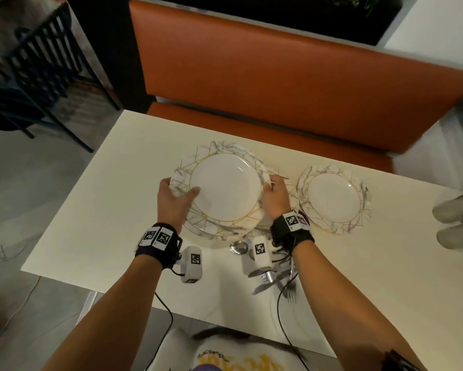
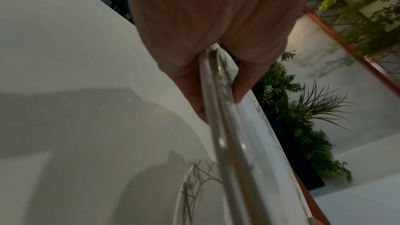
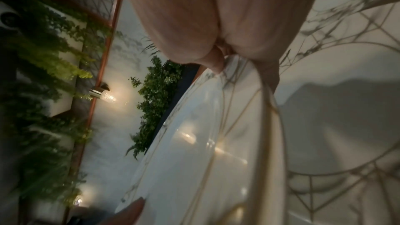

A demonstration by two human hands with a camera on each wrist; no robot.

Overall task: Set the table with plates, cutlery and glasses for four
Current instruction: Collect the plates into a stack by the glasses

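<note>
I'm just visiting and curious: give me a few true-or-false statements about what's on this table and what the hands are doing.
1. Both hands hold one plate. True: the left hand and right hand grip opposite rims of the lifted plate.
2. A plate lies alone to the right. True: the single plate rests on the table.
3. The cutlery is laid out beside each plate. False: the cutlery lies in a heap near the table's front edge.
4. The bench is blue. False: the bench is orange.
</note>
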